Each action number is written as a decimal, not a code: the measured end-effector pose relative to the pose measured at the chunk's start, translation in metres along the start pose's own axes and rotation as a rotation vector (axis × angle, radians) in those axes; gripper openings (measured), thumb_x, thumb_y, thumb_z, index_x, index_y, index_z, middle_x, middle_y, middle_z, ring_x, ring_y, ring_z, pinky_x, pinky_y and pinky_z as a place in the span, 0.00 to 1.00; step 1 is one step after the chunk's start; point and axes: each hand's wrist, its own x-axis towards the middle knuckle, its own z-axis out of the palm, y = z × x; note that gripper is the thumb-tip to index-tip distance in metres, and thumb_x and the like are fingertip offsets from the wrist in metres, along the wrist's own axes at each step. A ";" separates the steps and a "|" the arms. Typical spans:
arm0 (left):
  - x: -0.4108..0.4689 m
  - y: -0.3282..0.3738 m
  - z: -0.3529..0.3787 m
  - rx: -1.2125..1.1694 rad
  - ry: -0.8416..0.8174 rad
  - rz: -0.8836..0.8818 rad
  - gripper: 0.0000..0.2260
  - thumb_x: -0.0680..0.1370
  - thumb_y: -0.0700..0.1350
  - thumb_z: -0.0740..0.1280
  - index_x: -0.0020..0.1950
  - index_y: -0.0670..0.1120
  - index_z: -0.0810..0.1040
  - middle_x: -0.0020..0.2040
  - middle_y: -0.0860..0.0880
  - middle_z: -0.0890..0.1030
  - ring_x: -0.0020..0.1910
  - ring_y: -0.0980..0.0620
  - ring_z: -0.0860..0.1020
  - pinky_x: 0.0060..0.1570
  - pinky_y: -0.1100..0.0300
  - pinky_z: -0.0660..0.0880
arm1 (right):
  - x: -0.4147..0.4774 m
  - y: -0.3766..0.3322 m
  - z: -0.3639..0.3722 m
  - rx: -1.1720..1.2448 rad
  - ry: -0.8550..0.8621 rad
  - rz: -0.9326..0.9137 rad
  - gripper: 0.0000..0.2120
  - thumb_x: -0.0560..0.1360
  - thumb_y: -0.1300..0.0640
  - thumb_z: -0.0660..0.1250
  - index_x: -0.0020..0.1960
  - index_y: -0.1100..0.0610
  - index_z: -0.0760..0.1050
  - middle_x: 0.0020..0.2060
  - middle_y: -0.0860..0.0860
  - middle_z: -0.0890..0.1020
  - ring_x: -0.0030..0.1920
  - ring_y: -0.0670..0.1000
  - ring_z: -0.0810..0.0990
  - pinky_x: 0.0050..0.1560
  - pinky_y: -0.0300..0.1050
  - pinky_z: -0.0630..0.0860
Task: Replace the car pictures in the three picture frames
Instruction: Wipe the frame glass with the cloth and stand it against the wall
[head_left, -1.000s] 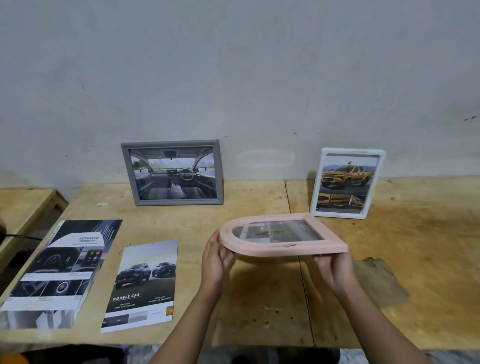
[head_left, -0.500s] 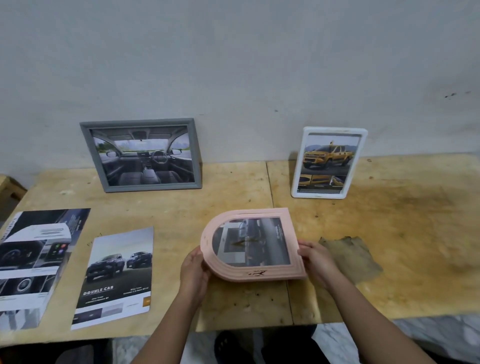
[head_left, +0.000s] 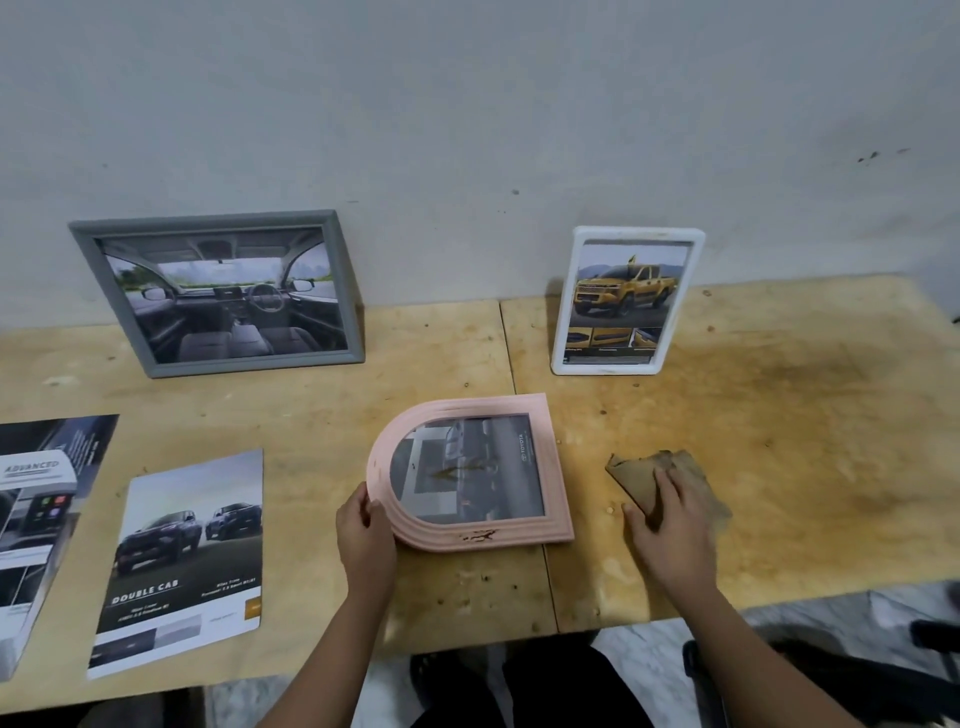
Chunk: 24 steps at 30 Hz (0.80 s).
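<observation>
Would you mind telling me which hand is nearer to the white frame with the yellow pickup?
Right. The right hand rests on the brown scrap, in front of the white frame; the left hand holds the pink frame by its curved edge, farther to the left.

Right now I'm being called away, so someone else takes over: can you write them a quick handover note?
Left grip holds the curved end of the pink frame, face up on the table. Right grip rests flat on a brown scrap.
Grey frame and white frame stand by the wall, pictures in.
Double Cab print and a brochure lie at left.
Done: no swap that shows. Left: open each frame and replace its picture.
</observation>
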 end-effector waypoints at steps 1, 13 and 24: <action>-0.001 -0.001 0.001 0.020 0.004 0.010 0.15 0.79 0.44 0.57 0.64 0.47 0.74 0.61 0.47 0.75 0.59 0.45 0.74 0.60 0.48 0.72 | -0.002 0.006 0.003 -0.044 -0.004 -0.042 0.28 0.76 0.48 0.65 0.73 0.57 0.64 0.72 0.54 0.66 0.72 0.55 0.63 0.66 0.55 0.69; -0.011 -0.001 0.007 0.131 0.057 0.102 0.18 0.80 0.36 0.57 0.69 0.43 0.69 0.64 0.45 0.74 0.62 0.46 0.71 0.59 0.58 0.66 | 0.028 -0.051 -0.023 1.165 -0.113 0.534 0.15 0.79 0.52 0.59 0.57 0.62 0.76 0.49 0.60 0.81 0.51 0.61 0.79 0.52 0.53 0.74; -0.005 -0.006 0.000 0.150 0.006 0.213 0.14 0.78 0.40 0.60 0.63 0.46 0.74 0.55 0.53 0.76 0.53 0.53 0.74 0.55 0.58 0.72 | 0.042 -0.119 -0.031 1.564 -0.579 0.621 0.18 0.78 0.51 0.56 0.61 0.62 0.72 0.54 0.61 0.79 0.54 0.58 0.78 0.52 0.54 0.78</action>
